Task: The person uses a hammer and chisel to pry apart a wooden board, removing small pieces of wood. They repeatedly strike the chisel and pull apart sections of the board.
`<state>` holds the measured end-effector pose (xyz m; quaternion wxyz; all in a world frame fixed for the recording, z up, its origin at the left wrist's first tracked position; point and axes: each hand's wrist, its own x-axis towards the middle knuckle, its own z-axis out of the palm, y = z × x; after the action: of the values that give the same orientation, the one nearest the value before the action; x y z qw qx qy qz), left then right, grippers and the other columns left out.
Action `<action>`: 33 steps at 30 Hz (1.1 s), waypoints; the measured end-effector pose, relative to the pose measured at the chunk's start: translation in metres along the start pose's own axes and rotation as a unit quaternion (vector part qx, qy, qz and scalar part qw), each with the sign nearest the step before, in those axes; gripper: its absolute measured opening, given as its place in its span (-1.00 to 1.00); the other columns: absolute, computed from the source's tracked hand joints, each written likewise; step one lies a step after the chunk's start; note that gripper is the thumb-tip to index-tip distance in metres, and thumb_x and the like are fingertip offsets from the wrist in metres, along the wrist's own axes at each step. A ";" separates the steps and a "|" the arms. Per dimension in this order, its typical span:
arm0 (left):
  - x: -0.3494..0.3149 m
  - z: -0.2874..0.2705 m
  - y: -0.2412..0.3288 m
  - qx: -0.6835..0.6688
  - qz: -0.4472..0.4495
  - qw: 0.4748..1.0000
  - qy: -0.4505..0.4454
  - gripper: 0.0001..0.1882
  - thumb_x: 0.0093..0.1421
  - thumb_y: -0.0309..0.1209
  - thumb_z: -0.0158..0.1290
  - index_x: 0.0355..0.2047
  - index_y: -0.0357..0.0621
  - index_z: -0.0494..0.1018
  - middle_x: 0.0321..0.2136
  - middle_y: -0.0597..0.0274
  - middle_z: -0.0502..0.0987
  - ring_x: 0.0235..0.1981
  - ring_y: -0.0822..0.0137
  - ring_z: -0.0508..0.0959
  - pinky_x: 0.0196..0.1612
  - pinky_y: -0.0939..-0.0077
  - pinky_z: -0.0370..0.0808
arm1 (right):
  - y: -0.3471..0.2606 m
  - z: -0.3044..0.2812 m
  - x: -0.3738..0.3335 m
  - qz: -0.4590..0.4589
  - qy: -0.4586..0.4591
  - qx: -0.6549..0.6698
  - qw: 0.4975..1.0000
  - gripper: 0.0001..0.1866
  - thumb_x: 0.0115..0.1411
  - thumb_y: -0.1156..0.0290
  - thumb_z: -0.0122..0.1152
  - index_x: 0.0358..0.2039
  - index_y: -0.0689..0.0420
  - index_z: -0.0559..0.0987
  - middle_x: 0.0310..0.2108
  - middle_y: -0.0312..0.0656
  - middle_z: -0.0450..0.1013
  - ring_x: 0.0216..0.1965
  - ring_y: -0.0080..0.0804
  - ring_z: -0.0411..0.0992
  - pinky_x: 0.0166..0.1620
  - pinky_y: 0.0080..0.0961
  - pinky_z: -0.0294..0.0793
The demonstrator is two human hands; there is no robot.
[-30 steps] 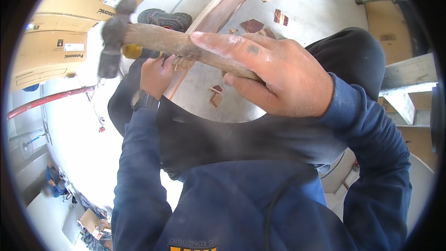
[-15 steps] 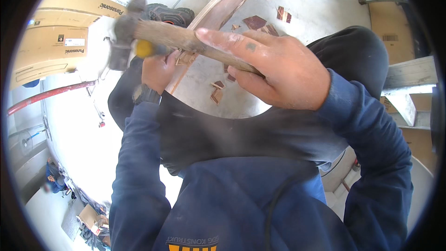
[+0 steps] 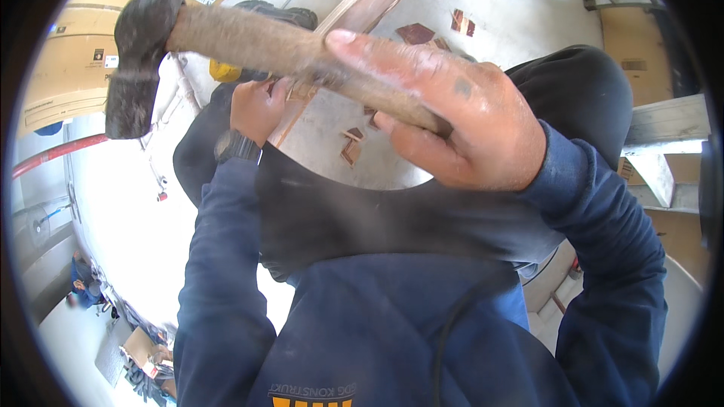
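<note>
My right hand [image 3: 475, 117] is closed around the wooden handle of a hammer [image 3: 241, 38], thumb and forefinger along the grip. The dark steel head is raised at the upper left, nearer to me than the left hand. My left hand [image 3: 258, 109], with a watch on the wrist, is closed on a chisel [image 3: 224, 71] with a yellow-ended dark handle; its blade is hidden. That hand rests at the near end of a long wooden board [image 3: 362, 7], which runs away from me between my legs. Splintered wood shows beside the fingers.
Reddish-brown wood chips [image 3: 415, 34] are scattered over the pale floor right of the board. Cardboard boxes [image 3: 72, 90] stand at the left, near a red pipe [image 3: 83, 145]. A metal ladder [image 3: 664, 124] is at the right. Another person [image 3: 83, 283] is far off at lower left.
My right hand has lifted the hammer, its head moving left and closer to me, away from the chisel's yellow end. The left hand stays almost in place.
</note>
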<state>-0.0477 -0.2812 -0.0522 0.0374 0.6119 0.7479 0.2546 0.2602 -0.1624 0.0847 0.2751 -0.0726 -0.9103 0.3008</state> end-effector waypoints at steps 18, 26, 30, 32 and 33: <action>-0.003 0.007 -0.019 0.015 0.055 0.998 0.016 -0.79 0.29 -0.32 0.12 -0.23 -0.22 0.60 -0.32 -0.15 0.64 -0.26 -0.20 0.64 -0.24 -0.01 0.56 | 0.000 0.001 0.006 -0.026 0.002 -0.008 1.000 -0.20 0.15 0.57 0.30 0.42 -0.04 0.35 -0.29 -0.12 0.57 -0.43 -0.12 0.52 -0.35 -0.27 0.57; -0.003 0.012 -0.028 0.015 0.043 0.999 -0.009 -0.69 0.23 -0.29 0.15 -0.08 -0.15 0.62 -0.21 -0.08 0.67 -0.10 -0.13 0.63 -0.01 0.02 0.52 | -0.008 -0.004 0.003 0.013 -0.041 -0.015 0.999 -0.19 0.14 0.58 0.30 0.44 -0.04 0.34 -0.34 -0.13 0.55 -0.41 -0.13 0.52 -0.34 -0.27 0.57; -0.005 0.007 -0.027 0.096 0.005 0.993 -0.070 -0.64 0.23 -0.19 0.15 -0.04 -0.10 0.60 -0.14 -0.03 0.65 -0.07 -0.09 0.61 0.02 0.08 0.50 | -0.005 -0.002 0.003 0.045 -0.057 -0.010 0.997 -0.17 0.14 0.58 0.30 0.45 -0.09 0.33 -0.34 -0.13 0.55 -0.40 -0.12 0.53 -0.30 -0.30 0.59; -0.004 0.008 -0.027 0.195 0.092 0.976 -0.041 -0.83 0.21 -0.39 0.09 -0.33 -0.18 0.64 -0.40 0.01 0.67 -0.40 -0.12 0.65 -0.33 0.05 0.57 | -0.002 -0.001 0.004 0.016 -0.057 -0.021 0.998 -0.17 0.15 0.58 0.30 0.45 -0.09 0.32 -0.31 -0.12 0.57 -0.39 -0.11 0.53 -0.26 -0.29 0.60; -0.004 0.009 -0.026 0.164 0.135 0.977 0.015 -0.84 0.22 -0.39 0.08 -0.37 -0.16 0.62 -0.46 0.04 0.65 -0.47 -0.08 0.64 -0.39 0.07 0.56 | -0.001 0.000 0.005 0.007 -0.048 -0.023 0.999 -0.17 0.15 0.58 0.30 0.45 -0.08 0.32 -0.30 -0.12 0.57 -0.38 -0.11 0.54 -0.24 -0.29 0.60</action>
<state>-0.0670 -0.2847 -0.0722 -0.1087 0.7010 0.6907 0.1402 0.2563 -0.1619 0.0872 0.2271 -0.0708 -0.9286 0.2847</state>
